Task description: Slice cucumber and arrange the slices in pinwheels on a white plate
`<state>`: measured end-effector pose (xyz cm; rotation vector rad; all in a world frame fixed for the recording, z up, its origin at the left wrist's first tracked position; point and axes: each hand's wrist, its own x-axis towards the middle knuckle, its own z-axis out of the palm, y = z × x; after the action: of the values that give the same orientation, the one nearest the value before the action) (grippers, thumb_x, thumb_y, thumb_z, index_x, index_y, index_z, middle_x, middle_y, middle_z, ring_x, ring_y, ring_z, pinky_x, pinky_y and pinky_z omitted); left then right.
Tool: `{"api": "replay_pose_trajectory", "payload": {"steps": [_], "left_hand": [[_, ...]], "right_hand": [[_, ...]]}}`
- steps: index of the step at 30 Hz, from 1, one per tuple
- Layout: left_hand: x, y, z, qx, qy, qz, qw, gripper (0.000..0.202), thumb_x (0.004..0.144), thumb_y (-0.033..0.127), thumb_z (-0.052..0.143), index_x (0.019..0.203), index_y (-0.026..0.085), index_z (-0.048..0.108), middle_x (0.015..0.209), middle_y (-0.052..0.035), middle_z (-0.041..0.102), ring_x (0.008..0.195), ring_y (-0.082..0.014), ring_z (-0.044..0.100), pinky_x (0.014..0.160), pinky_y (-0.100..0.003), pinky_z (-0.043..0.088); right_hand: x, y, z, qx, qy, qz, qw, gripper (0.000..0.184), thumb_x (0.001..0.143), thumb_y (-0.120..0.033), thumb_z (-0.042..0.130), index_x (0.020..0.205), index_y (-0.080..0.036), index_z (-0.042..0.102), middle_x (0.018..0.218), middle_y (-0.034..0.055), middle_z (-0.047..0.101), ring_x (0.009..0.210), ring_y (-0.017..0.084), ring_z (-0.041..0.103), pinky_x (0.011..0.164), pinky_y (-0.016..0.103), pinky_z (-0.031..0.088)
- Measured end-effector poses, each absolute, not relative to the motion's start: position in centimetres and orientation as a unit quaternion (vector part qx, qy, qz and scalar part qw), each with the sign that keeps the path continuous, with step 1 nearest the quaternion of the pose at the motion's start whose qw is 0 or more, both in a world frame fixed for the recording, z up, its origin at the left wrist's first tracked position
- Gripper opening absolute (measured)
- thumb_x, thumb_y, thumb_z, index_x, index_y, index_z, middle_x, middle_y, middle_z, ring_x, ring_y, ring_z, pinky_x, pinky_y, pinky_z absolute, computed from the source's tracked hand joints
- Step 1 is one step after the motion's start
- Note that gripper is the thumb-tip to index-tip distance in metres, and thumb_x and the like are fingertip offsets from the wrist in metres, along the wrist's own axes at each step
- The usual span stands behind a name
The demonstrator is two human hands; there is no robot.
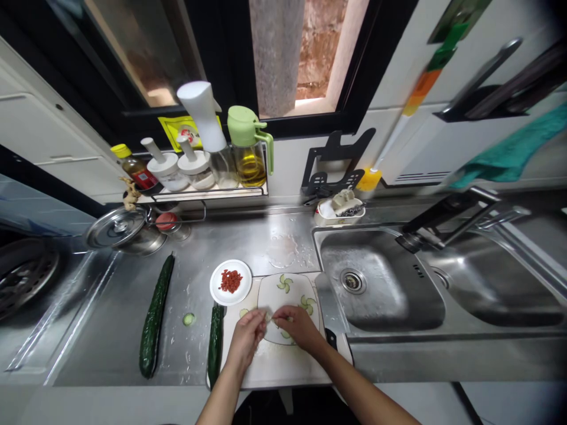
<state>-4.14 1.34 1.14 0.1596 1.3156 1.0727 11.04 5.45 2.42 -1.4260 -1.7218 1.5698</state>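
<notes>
Over the near left part of a pale squarish plate [271,289], my left hand [248,337] and my right hand [297,326] meet fingertip to fingertip. Both pinch a thin, pale cucumber slice [268,317], mostly covered by the fingers. Curved cucumber slices form a pinwheel [284,283] at the plate's far side and another pinwheel [307,304] on its right; more slices lie partly hidden near my right hand. The plate rests on a white cutting board [287,366]. A cut cucumber [215,339] lies along the board's left edge, and a cleaver [331,301] along its right.
A white dish [217,289] of chopped red bits stands behind the board. Left on the steel counter are a whole cucumber [156,321], a cucumber end [189,319] and a lidded pot [128,230]. Seasonings fill a rack [212,192]; a double sink [381,283] is at right.
</notes>
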Motion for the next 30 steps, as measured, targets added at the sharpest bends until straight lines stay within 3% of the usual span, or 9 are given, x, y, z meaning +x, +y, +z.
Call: {"api": "replay_pose_trajectory", "payload": {"steps": [3, 6, 9, 12, 18, 30], "left_hand": [[-4.1, 1.7, 0.7, 0.133, 0.603, 0.476, 0.626, 0.043, 0.054, 0.039, 0.079, 0.084, 0.013, 0.064, 0.050, 0.0074, 0.050, 0.041, -0.0018, 0.036, 0.042, -0.016, 0.021], [-4.2, 1.9, 0.3, 0.194, 0.621, 0.466, 0.600, 0.048, 0.057, 0.040, 0.076, 0.095, 0.013, 0.065, 0.058, 0.0038, 0.059, 0.045, -0.0042, 0.042, 0.045, -0.017, 0.027], [-4.4, 1.9, -0.2, 0.258, 0.655, 0.443, 0.555, 0.040, 0.060, 0.041, 0.071, 0.088, 0.013, 0.067, 0.070, -0.0018, 0.065, 0.055, -0.0086, 0.052, 0.053, -0.019, 0.036], [-4.6, 2.0, -0.7, 0.322, 0.703, 0.411, 0.483, 0.029, 0.065, 0.040, 0.065, 0.081, 0.014, 0.067, 0.067, -0.0014, 0.065, 0.058, -0.0108, 0.054, 0.057, -0.021, 0.040], [-4.9, 2.3, -1.2, 0.440, 0.750, 0.336, 0.361, 0.021, 0.075, 0.031, 0.053, 0.084, 0.018, 0.068, 0.071, -0.0015, 0.068, 0.065, -0.0145, 0.059, 0.067, -0.025, 0.045], [-5.1, 2.7, -2.0, 0.495, 0.760, 0.321, 0.273, 0.020, 0.076, 0.025, 0.050, 0.086, 0.017, 0.066, 0.082, -0.0074, 0.068, 0.081, -0.0204, 0.061, 0.077, -0.032, 0.047]], "right_hand": [[11.0, 5.9, 2.1, -0.522, -0.638, 0.537, 0.181, 0.014, 0.074, -0.026, 0.054, 0.072, -0.018, 0.066, 0.068, 0.0003, 0.065, 0.065, 0.015, 0.057, 0.061, 0.025, 0.042], [11.0, 6.4, 1.7, -0.539, -0.656, 0.502, 0.164, 0.010, 0.073, -0.021, 0.054, 0.072, -0.018, 0.063, 0.068, -0.0004, 0.063, 0.064, 0.013, 0.055, 0.059, 0.024, 0.039], [10.9, 7.1, 1.4, -0.550, -0.685, 0.458, 0.138, 0.008, 0.072, -0.015, 0.053, 0.072, -0.018, 0.060, 0.067, -0.0012, 0.060, 0.064, 0.013, 0.053, 0.060, 0.023, 0.036], [10.6, 7.7, 1.1, -0.549, -0.719, 0.413, 0.107, 0.010, 0.074, -0.013, 0.051, 0.072, -0.019, 0.059, 0.068, -0.0008, 0.060, 0.068, 0.014, 0.052, 0.062, 0.024, 0.033], [9.4, 8.8, 0.8, -0.534, -0.773, 0.339, 0.046, 0.014, 0.079, -0.013, 0.048, 0.079, -0.021, 0.060, 0.079, 0.0025, 0.064, 0.087, 0.019, 0.050, 0.068, 0.027, 0.029], [8.4, 9.0, 0.4, -0.505, -0.820, 0.269, -0.003, 0.015, 0.085, -0.015, 0.046, 0.086, -0.020, 0.061, 0.094, 0.0054, 0.064, 0.096, 0.021, 0.047, 0.069, 0.031, 0.029]]}}
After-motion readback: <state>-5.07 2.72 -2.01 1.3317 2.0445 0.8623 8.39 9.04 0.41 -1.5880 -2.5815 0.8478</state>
